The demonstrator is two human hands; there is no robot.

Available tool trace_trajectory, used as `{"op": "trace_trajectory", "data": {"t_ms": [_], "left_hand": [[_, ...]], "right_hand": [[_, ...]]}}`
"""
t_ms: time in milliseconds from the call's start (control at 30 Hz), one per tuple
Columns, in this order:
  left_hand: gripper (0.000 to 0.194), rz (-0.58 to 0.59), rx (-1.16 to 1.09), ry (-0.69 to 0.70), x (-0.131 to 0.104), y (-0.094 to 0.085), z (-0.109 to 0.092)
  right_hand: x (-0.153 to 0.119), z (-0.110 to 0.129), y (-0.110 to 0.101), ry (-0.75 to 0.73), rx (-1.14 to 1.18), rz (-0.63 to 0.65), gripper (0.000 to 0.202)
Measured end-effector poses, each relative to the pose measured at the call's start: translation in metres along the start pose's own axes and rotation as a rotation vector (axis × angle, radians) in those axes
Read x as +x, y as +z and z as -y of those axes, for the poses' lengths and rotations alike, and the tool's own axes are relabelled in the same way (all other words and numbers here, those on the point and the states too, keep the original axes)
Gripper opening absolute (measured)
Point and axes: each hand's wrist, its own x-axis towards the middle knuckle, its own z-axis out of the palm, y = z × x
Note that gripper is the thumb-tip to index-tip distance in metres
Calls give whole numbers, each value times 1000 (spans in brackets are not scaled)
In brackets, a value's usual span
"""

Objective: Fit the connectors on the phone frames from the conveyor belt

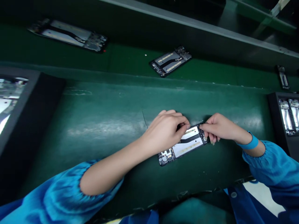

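From where I stand, one opened smartphone [190, 146] lies aslant on the green mat [105, 130], right of the frame's centre, its inner side facing up. The left hand [167, 127] reaches over its upper edge, thumb and forefinger brought together in a pinch — whether anything thin sits between the tips I cannot tell. The right hand [217, 127] grips the phone's right end, thumb at the upper corner, other fingers curled beside the end. A thin black wire [144, 119] rises from behind the left hand. A blue wristband [251, 143] encircles the right wrist; both sleeves are blue with gathered cuffs.

Surroundings: three more opened units lie on the green strip behind the mat — one phone assembly [70, 35] at upper left, a second handset [170, 62] at upper centre, a third unit [283, 77] near the right edge. A black tray [274, 113] at the right edge holds further opened phones; a dark-framed bin [35, 102] at the left edge contains similar parts, partly cut off.
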Motion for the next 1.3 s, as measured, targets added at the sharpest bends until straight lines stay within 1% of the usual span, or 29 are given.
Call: {"op": "trace_trajectory", "data": {"t_ms": [100,167,333,500,700,833,933,1067,1300], "left_hand": [[20,67,-21,7,9,-5,2],[20,81,-48,28,12,-8,3],[20,76,-92,37,12,-9,6],[22,83,-90,30,13,-8,4],[26,55,-89,59,12,-7,5],[26,67,-102,79,12,-7,8],[23,76,-110,58,12,-8,7],[20,93,-115,6,13,-8,5],[25,70,-104,33,13,-6,5]], "right_hand": [[1,1,-1,6,-20,24,35],[1,2,-2,20,-17,38,34],[0,6,-3,38,-9,50,34],[1,8,-1,43,-36,78,34],[0,7,1,3,-46,52,33],[-1,7,2,-8,-46,45,34],[-1,9,2,-18,-55,43,33],[0,12,1,-19,-60,73,34],[3,11,1,-32,-51,78,33]]}}
